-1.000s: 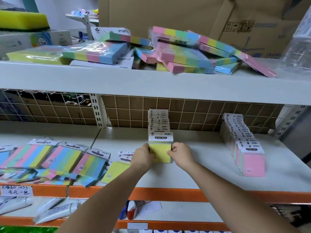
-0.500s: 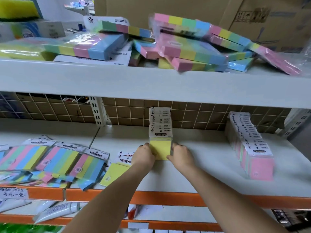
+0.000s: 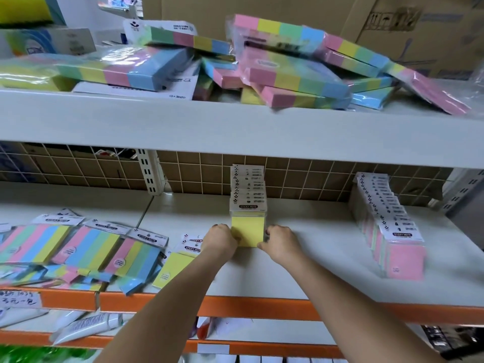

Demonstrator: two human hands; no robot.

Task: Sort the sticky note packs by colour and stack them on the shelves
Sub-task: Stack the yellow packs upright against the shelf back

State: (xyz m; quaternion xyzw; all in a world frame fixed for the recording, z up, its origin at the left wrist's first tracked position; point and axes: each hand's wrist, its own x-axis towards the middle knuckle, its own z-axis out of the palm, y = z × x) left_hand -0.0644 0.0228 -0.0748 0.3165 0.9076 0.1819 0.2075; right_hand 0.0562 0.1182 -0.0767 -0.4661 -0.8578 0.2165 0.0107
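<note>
Nearest, the orange front rail of the middle shelf crosses under both forearms. Past it, on the shelf's left, multicolour packs lie in a loose overlapping heap, with loose yellow packs lying flat just right of them.

At the centre, the left hand and right hand press in from either side on the front yellow pack, which stands upright at the head of a yellow row running back toward the wire grid. Both hands' fingers curl against the pack's edges; a firm grip or only a squaring touch, I cannot tell.

To the right, well apart, a pink row stands the same way.

The step in hand looks like seating and straightening the front yellow pack. Next, I judge, a hand must let go and fetch one of the loose yellow packs at the left, set it upright and flush against the row without tipping it.

Farthest, on the upper shelf, large multicolour blocks lie jumbled, apparently unsorted.
</note>
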